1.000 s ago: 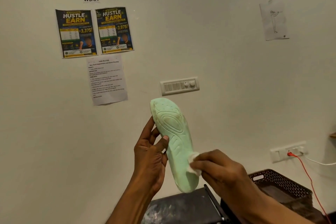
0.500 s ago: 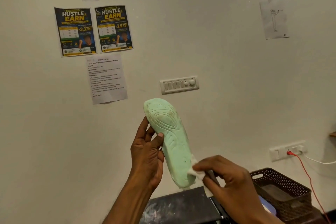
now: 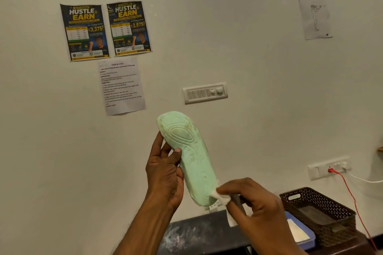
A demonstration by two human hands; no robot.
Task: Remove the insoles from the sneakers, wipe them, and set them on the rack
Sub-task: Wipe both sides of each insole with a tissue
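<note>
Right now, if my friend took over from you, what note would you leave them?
The left hand holds the green insole upright, thumb across its front.
The right hand pinches a white wipe against the insole's lower end.
A brown basket sits on the right.
Done: this insole is out of its sneaker and is being wiped.
Left: clean the grey smudges near its upper end, then set it on the rack. The rack and sneakers are out of view.
</note>
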